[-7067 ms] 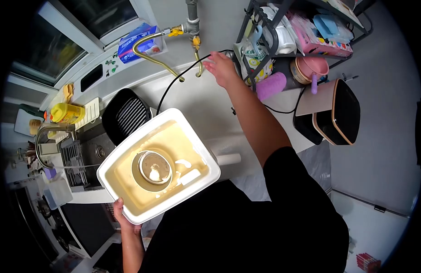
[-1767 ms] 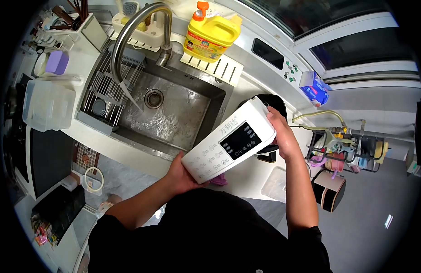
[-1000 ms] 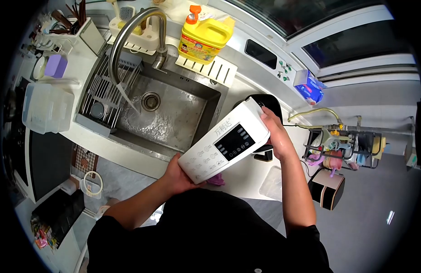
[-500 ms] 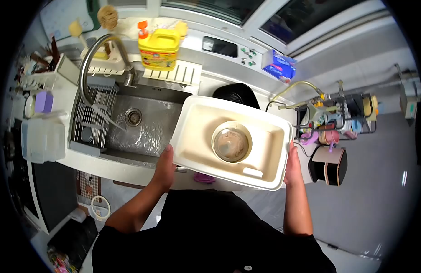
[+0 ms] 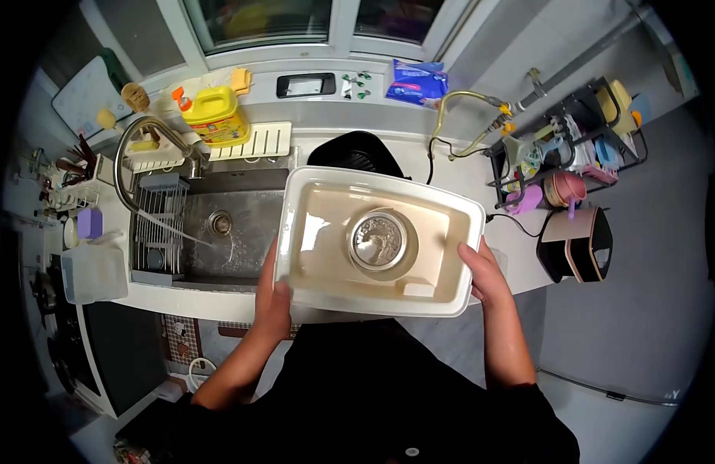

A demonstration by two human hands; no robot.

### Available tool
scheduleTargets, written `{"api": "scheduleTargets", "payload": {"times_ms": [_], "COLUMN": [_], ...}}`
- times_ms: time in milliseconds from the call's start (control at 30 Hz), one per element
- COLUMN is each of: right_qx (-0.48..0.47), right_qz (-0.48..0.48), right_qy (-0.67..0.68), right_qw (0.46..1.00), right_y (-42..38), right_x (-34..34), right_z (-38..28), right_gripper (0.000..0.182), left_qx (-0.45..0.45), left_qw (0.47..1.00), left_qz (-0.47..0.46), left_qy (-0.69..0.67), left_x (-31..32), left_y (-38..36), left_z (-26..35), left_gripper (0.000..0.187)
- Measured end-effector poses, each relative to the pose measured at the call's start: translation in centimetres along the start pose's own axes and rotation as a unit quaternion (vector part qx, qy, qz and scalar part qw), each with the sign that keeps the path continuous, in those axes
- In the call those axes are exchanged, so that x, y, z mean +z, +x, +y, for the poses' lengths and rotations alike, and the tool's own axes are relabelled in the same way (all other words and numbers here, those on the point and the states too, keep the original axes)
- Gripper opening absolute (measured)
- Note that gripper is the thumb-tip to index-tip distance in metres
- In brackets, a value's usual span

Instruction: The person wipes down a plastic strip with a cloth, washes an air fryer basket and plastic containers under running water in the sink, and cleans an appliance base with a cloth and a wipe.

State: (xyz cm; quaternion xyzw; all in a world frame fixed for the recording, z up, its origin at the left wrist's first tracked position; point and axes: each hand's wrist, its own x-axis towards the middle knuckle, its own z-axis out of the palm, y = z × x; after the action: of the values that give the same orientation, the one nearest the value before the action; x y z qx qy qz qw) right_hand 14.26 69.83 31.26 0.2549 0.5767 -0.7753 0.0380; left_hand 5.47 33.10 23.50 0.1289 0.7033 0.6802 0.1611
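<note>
A cream rectangular basin (image 5: 319,286) is held up in front of my body, over the counter's front edge. My left hand (image 5: 274,305) grips its left end, thumb on the rim. At the right end, my right hand (image 5: 485,272) holds the wall with its thumb over the rim. Inside the basin is a round opening or cup with a metal strainer-like part (image 5: 379,240) in it; shiny reflections show around it. To the left, the steel sink (image 5: 249,213) has a curved faucet (image 5: 125,166) over it, with water running from its spout.
Behind the basin lies a black tray (image 5: 357,151). A yellow jug (image 5: 218,120) stands behind the sink, and a wire dish rack (image 5: 160,224) sits in its left side. At right are a loaded black shelf (image 5: 578,147) and a black-and-pink appliance (image 5: 578,243).
The view has shifted, showing more of the window. The basin has become more level in the picture, and my right thumb now lies over its rim.
</note>
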Motion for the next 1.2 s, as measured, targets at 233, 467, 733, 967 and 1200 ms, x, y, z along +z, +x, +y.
{"api": "scheduleTargets", "payload": {"times_ms": [233,467,733,967,1200], "right_qx": [-0.092,-0.139,-0.134,-0.073,-0.006], "right_qz": [0.059,0.089,0.049,0.049,0.037], "right_qy": [0.085,0.040,-0.021,-0.010,-0.007], "right_qw": [0.990,0.985,0.990,0.996,0.999], "right_y": [0.5,1.0,6.9,11.7,16.5], "right_x": [-8.4,-21.6,-27.7,-31.3,-33.7], "right_z": [-2.0,-5.5,-3.6,-0.8,3.8], "right_gripper": [0.066,0.060,0.069,0.067,0.058], "left_qx": [0.065,0.002,-0.013,-0.086,0.112], "left_qw": [0.991,0.900,0.834,0.958,0.961], "left_qz": [-0.091,-0.125,0.017,0.156,0.063], "left_qy": [0.071,0.419,0.551,0.227,0.245], "left_x": [6.6,9.8,11.7,13.7,25.4], "left_y": [1.0,-1.9,-4.8,-2.8,4.6], "left_z": [4.6,-4.6,-17.5,-16.4,-5.3], "left_gripper": [0.090,0.064,0.043,0.033,0.053]}}
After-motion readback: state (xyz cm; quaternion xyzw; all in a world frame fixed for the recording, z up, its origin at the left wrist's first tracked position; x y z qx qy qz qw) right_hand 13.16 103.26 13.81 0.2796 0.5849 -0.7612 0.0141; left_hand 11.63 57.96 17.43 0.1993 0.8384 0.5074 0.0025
